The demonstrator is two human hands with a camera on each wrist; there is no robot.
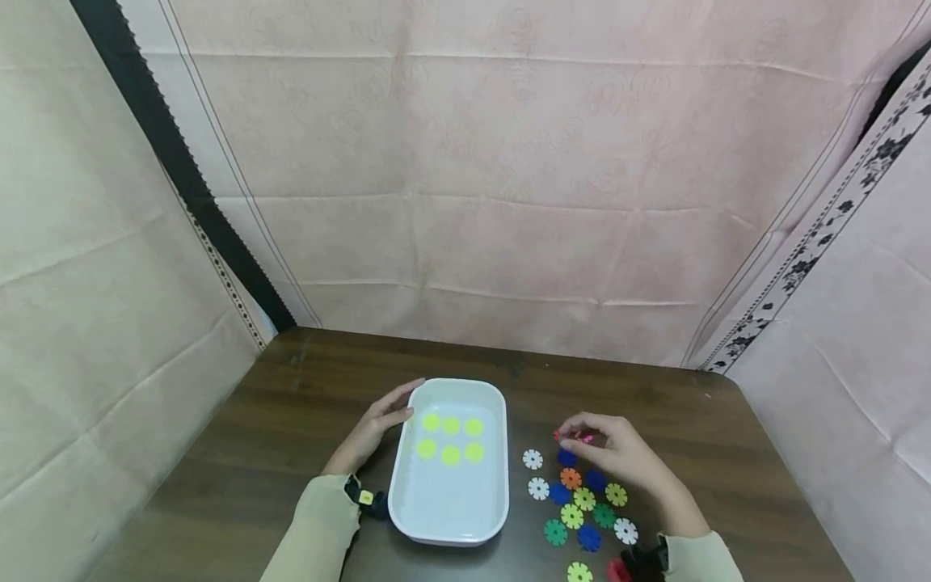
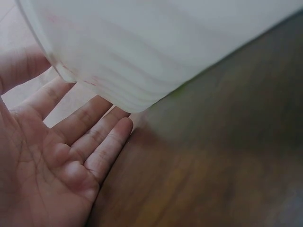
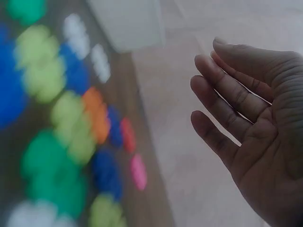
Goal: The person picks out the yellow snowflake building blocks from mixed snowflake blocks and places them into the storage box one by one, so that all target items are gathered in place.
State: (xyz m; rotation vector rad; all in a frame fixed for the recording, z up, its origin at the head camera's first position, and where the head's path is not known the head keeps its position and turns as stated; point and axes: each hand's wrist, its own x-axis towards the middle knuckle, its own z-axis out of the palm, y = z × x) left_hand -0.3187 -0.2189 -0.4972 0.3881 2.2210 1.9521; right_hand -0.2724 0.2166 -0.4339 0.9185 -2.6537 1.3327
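Note:
A white rectangular tray [image 1: 449, 517] lies on the table with several yellow round dots [image 1: 450, 455] on its floor. My left hand [image 1: 374, 424] is at the tray's upper left side. In the left wrist view its nearly straight fingers [image 2: 106, 151] reach along the outer wall, with the thumb near the rim. My right hand [image 1: 607, 444] hovers over the far end of a spread of notched plastic discs, fingers loosely bent, holding nothing. Under its fingertips are a red disc and a pink disc [image 3: 138, 171], partly hidden in the head view.
Right of the tray lie blue [image 1: 589, 537], green [image 1: 555, 532], white [image 1: 532, 459], orange [image 1: 570, 478] and yellow-green [image 1: 579, 572] discs. Something red [image 1: 618, 571] shows beside the right wrist strap. Pale cloth [image 1: 509, 162] hangs behind the brown table [image 1: 349, 356] and at both sides.

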